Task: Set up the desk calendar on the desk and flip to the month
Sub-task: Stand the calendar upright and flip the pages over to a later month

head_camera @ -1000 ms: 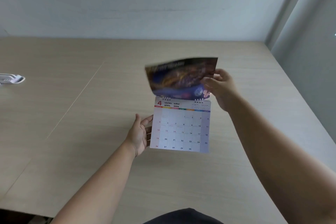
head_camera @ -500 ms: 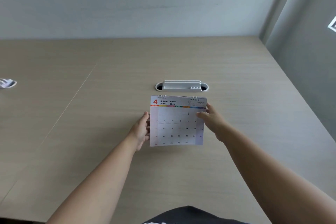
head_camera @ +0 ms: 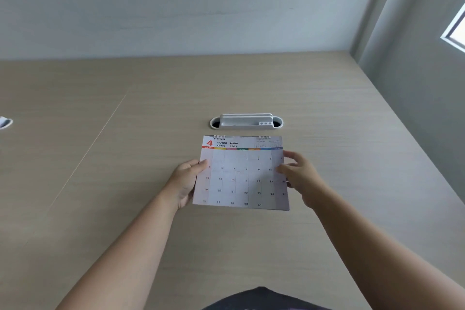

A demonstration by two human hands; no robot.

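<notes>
A spiral-bound desk calendar point(head_camera: 241, 173) stands in the middle of the wooden desk point(head_camera: 125, 184), its face toward me. The top page shows a red 4 and APRIL 2026 over a grid of dates. My left hand point(head_camera: 185, 184) grips its left edge, thumb on the page front. At the right edge, my right hand point(head_camera: 300, 178) holds the calendar with its fingertips on the page near the 10 and 18. The back of the calendar and its stand are hidden.
A white cable grommet with a raised cover point(head_camera: 246, 121) sits in the desk just behind the calendar. Another white object point(head_camera: 5, 122) shows at the far left edge. A grey wall runs along the desk's right side, and a pale wall stands at the back.
One second ago my right hand was flipping a dark picture page up over the rings. That page is now behind, the April page faces me, and both hands hold the calendar's sides.
</notes>
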